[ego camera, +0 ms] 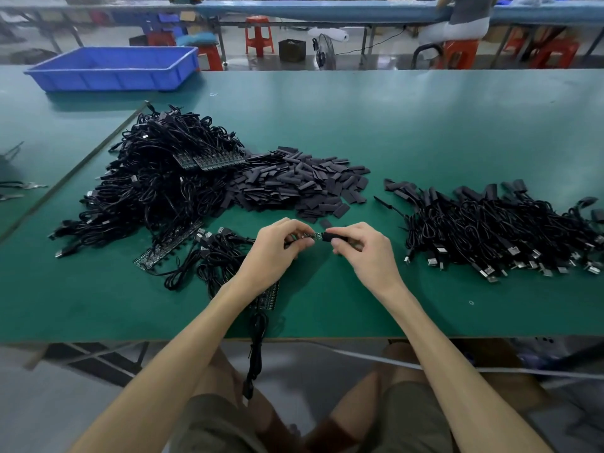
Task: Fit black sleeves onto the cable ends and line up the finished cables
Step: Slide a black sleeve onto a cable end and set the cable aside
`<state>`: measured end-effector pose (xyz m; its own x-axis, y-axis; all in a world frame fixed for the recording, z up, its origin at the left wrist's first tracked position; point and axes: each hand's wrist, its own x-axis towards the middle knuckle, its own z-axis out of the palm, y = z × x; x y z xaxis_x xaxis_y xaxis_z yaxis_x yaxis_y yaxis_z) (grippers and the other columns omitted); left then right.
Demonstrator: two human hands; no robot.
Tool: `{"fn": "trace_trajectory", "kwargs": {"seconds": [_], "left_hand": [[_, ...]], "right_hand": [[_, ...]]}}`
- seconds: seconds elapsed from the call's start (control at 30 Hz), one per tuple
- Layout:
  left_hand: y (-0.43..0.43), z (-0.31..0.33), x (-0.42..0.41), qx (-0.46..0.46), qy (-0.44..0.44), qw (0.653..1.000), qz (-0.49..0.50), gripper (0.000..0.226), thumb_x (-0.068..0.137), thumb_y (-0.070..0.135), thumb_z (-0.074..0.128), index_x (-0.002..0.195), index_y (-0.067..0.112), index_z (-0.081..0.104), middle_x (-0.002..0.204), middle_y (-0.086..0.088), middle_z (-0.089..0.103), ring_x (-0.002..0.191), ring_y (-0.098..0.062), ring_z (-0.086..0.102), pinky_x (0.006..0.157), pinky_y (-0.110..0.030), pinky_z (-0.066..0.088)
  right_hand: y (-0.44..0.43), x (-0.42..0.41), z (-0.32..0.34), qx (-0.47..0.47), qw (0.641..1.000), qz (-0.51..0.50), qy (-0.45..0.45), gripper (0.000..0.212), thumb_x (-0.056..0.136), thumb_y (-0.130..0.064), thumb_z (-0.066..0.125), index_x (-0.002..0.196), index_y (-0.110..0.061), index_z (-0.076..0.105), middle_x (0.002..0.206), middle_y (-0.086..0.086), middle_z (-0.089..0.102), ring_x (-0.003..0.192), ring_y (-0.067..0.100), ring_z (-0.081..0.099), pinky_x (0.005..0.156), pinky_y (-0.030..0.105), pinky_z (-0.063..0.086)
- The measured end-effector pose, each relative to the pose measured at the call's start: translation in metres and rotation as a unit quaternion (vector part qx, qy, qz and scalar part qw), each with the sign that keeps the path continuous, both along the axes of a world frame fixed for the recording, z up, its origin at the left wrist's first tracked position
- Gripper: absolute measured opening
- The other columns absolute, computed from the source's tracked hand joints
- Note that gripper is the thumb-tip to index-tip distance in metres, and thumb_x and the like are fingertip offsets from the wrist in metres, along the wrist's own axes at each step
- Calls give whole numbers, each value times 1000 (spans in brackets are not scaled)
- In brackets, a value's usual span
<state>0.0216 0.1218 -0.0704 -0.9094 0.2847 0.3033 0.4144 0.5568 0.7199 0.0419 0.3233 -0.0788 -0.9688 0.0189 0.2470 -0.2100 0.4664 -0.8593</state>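
Looking down at a green matte counter (425,119) in a workshop; grey floor beyond it, red plastic stools (259,34), a small floor fan (324,52), a second long blue-topped bench (327,9) at the back w/ a seated person (457,18) at its right end.

Both hands meet just above the counter near the front edge, centre. Left hand (277,248): fingers pinched narrow on a small green circuit-board cable end (310,236); its black cable runs under the palm toward the left. Right hand (362,248): thumb and forefinger closed on a short black tubular sleeve (330,237). Sleeve mouth sits right at the board's tip, touching or just started on; can't tell which. Board is mostly bare between the two sets of fingertips.

Stock around the hands:
- Big tangled heap of black cables w/ bare board ends (163,178), left and behind the left hand.
- Loose pile of flat black sleeves (300,181), directly behind the hands, touching the heap's right side.
- Smaller bunch of cables w/ USB plugs (212,253) just beside the left wrist; one cable (256,348) hangs over the front edge.
- Row of sleeved cables (496,230) on the right, well apart from the right hand, sleeved ends at the far side, USB plugs at the near side.

Blue rectangular plastic bin (114,68) at far left of the counter; no contents visible from this angle.
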Motion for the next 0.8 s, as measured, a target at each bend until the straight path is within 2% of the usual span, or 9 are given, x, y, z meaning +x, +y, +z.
{"fn": "trace_trajectory", "kwargs": {"seconds": [0.07, 0.13, 0.2, 0.3, 0.4, 0.47, 0.57, 0.67, 0.8], "left_hand": [[0, 0, 0, 5, -1, 1000, 3, 10, 95, 21, 71, 105, 21, 72, 92, 9, 65, 67, -9, 62, 69, -19, 51], [0, 0, 0, 11, -7, 1000, 6, 10, 96, 22, 70, 106, 21, 72, 93, 8, 66, 67, -10, 62, 69, -19, 51], [1, 0, 0, 5, -8, 1000, 5, 10, 97, 22, 68, 107, 20, 71, 94, 9, 65, 68, -8, 62, 69, -16, 49], [2, 0, 0, -1, -9, 1000, 2, 11, 98, 21, 66, 108, 20, 70, 96, 10, 63, 70, -7, 61, 70, -13, 46], [2, -1, 0, -4, -13, 1000, 3, 11, 98, 22, 66, 108, 20, 71, 94, 11, 62, 71, -6, 61, 70, -14, 46], [1, -1, 0, -5, -13, 1000, 3, 10, 98, 23, 67, 107, 21, 71, 94, 12, 62, 73, -4, 60, 71, -13, 45], [1, -1, 0, -5, -12, 1000, 2, 10, 98, 23, 67, 106, 22, 71, 94, 13, 62, 75, -1, 60, 72, -11, 44], [1, 0, 0, -8, -14, 1000, -5, 10, 97, 23, 67, 107, 23, 71, 94, 14, 63, 76, 0, 59, 72, -11, 43], [2, 1, 1, -17, -17, 1000, -20, 13, 96, 21, 69, 109, 19, 73, 93, 15, 64, 75, 2, 59, 72, -12, 42]], "right_hand": [[0, -1, -2, -7, 1000, -7, -8, 23, 96, -6, 68, 114, -16, 78, 88, -4, 71, 75, 8, 70, 79, 24, 53], [1, -1, -3, -18, 1000, -9, -11, 25, 98, -7, 65, 117, -18, 77, 78, -4, 73, 66, 8, 65, 72, 21, 50], [1, 0, -2, -40, 999, 3, -18, 29, 100, -6, 62, 122, -20, 75, 71, 0, 74, 67, 13, 66, 70, 21, 52], [2, 1, -1, -35, 999, 13, -12, 29, 103, -6, 58, 121, -19, 75, 76, 4, 73, 71, 9, 69, 68, 18, 49], [1, 2, 2, -21, 1000, 8, -12, 20, 99, -10, 66, 116, -14, 76, 96, 3, 70, 71, 9, 69, 71, 19, 51], [1, 2, 2, -26, 999, 14, -22, 20, 96, -8, 70, 115, -12, 76, 100, 2, 69, 72, 11, 69, 73, 20, 52], [0, 1, 2, -27, 999, 16, -31, 21, 95, -6, 70, 114, -12, 76, 88, -1, 73, 66, 6, 68, 66, 13, 47], [2, 0, 1, -54, 998, 9, -41, 21, 94, -6, 70, 114, -12, 75, 69, -8, 73, 58, 3, 65, 58, 14, 46], [1, 0, 1, -77, 996, 6, -40, 20, 93, -6, 72, 112, -14, 74, 72, -7, 75, 63, 7, 70, 58, 19, 49]]}}
